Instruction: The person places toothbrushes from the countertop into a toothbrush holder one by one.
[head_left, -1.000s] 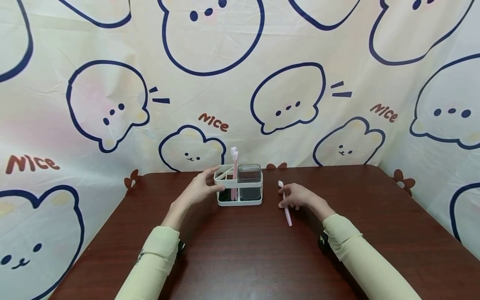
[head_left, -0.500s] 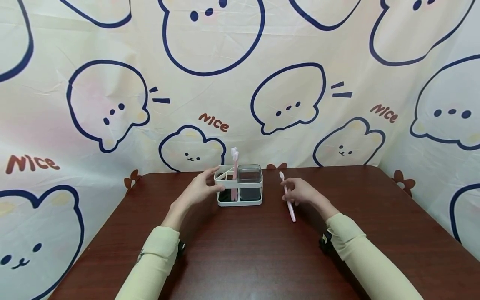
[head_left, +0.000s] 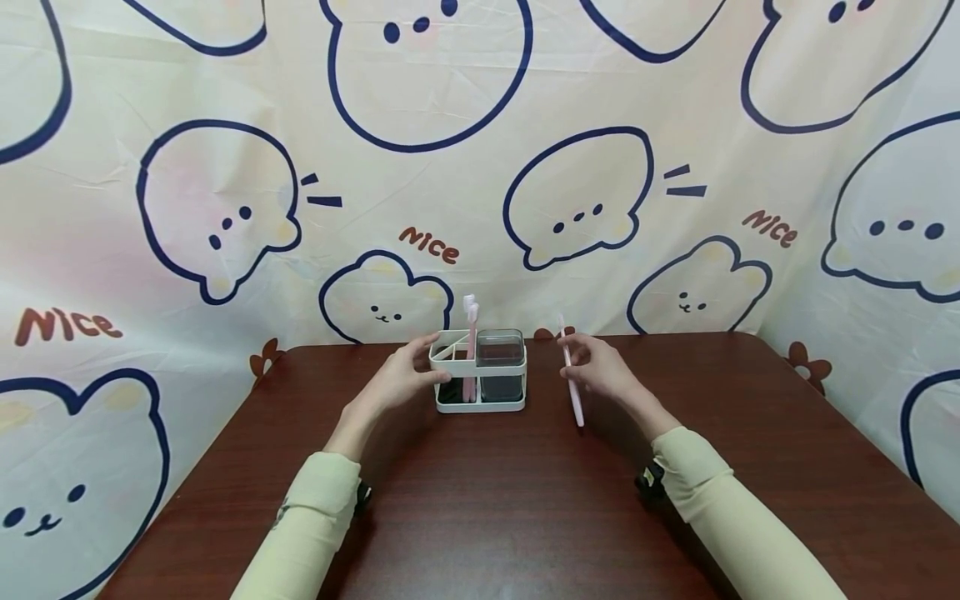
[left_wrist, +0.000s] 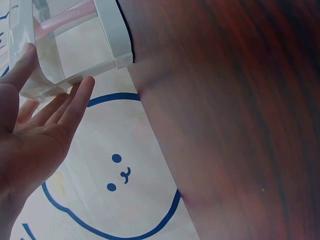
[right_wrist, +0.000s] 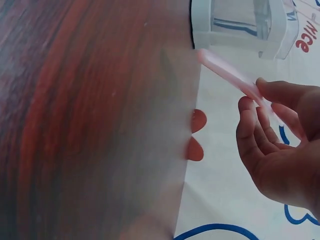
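My left hand (head_left: pixel 396 382) holds the left end of a white toothbrush holder (head_left: pixel 480 407), thumb in front and fingers behind; the left wrist view shows this hand (left_wrist: pixel 42 142) against the frame. A pink toothbrush (head_left: pixel 472 317) stands upright in a slot of the holder, and a clear cup (head_left: pixel 501 348) fills its right side. To the right, my right hand (head_left: pixel 602 371) pinches a second pink toothbrush (head_left: pixel 575 404), bristle end up and handle slanting down. In the right wrist view this toothbrush (right_wrist: pixel 227 71) is between thumb and fingertips, apart from the holder.
A dark brown wooden table (head_left: pixel 480 517) bears the holder close to its back edge. Behind it hangs a pale cloth (head_left: pixel 480 200) printed with blue-outlined bears. A dark band with a device (head_left: pixel 650 482) sits on the right wrist.
My right hand has lifted the second toothbrush off the table, moving it up and tilting it more upright. My left hand and the holder have stayed in place.
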